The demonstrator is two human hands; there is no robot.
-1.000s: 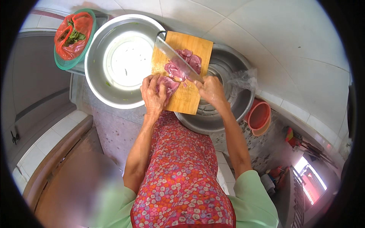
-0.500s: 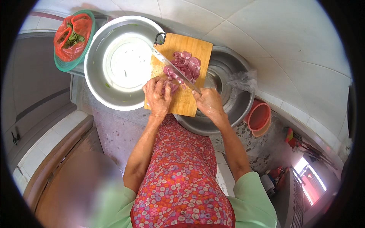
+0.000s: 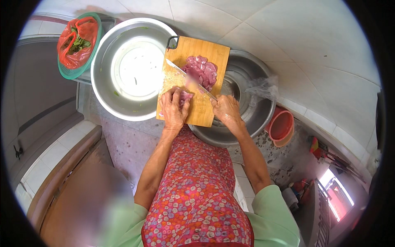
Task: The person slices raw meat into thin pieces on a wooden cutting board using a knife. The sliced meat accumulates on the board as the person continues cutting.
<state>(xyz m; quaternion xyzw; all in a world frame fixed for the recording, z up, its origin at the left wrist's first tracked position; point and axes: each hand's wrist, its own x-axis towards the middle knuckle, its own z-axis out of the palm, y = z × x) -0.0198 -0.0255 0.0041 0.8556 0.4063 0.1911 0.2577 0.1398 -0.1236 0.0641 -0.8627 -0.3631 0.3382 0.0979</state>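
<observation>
Pink meat (image 3: 187,97) lies on the wooden board (image 3: 195,115), pinned by the half-curled left hand (image 3: 173,109), while the knife (image 3: 177,68), clasped firmly in the right hand (image 3: 227,111), has dropped closer, so slicing seems mid-stroke.

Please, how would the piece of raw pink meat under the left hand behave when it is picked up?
The piece of raw pink meat would probably sag, since the pile of cut pink slices near it looks limp. It may be slippery, as those slices look glossy.

The left grip (image 3: 173,110) holds raw meat (image 3: 186,97) on a wooden board (image 3: 201,111); the right grip (image 3: 227,110) clasps a knife (image 3: 176,67)
</observation>
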